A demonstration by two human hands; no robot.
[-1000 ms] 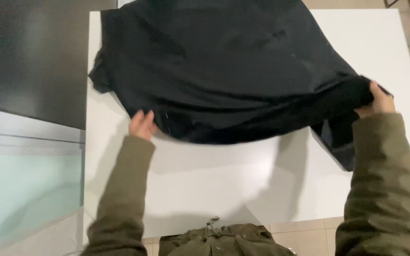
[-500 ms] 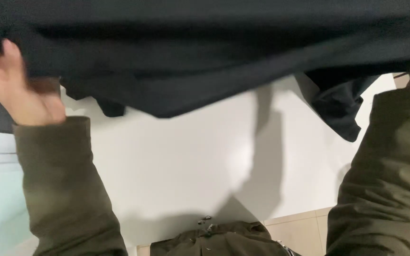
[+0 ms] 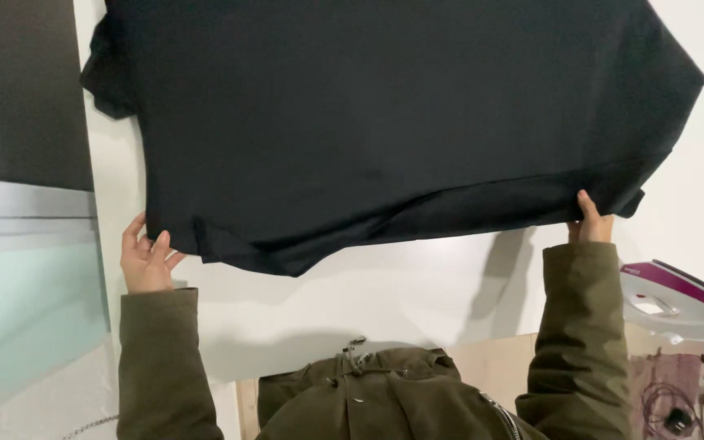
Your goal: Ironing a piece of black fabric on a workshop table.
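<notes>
- Bright, even light from overhead.
- Soft shadows fall on the white table (image 3: 417, 285) toward 6 o'clock.
- The black cloth (image 3: 385, 122) loses detail.
- Focus is sharp, without glare.

One black garment (image 3: 385, 122) lies spread across one white table (image 3: 385, 301). Two hands grip its near hem: the left hand (image 3: 147, 259) at eight o'clock, the right hand (image 3: 590, 222) at four. One white-and-purple iron (image 3: 678, 303) sits at four o'clock.

Black garment (image 3: 385, 122): top cut off by the upper frame edge; it covers most of the white table (image 3: 417, 285). Right hand (image 3: 590, 224): fingertips hidden behind the hem. Iron (image 3: 678, 301) at right: nose out of frame. Left hand (image 3: 147, 261): thumb tucked under the cloth.
</notes>
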